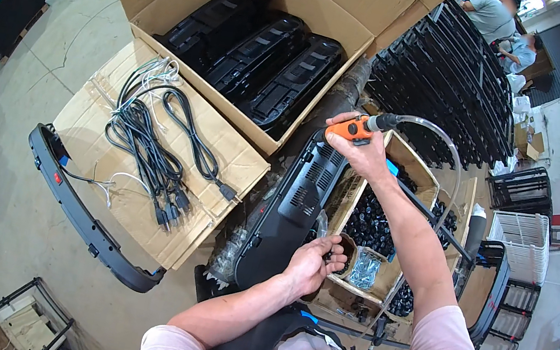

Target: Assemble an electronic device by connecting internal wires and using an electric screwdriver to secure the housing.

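Observation:
An orange air screwdriver (352,129) with a clear hose is gripped in my right hand (366,153), over the far end of a long black plastic housing (277,234) with vent slots. Its tip is hidden, so I cannot tell whether it touches the housing. My left hand (313,263) is beside the housing's right edge, fingers curled together over a round container (345,245). What those fingers hold, if anything, is too small to make out. Next to them is a clear bag of small metal parts (364,269), in a wooden box (410,160) with many small black parts (365,220).
An open cardboard box (244,124) with several black housings (276,69) stands ahead. Black power cords (148,159) lie on a cardboard flat (89,111) to the left, by a curved black frame (89,239). Stacked black frames (446,84) and two people (498,19) are farther off.

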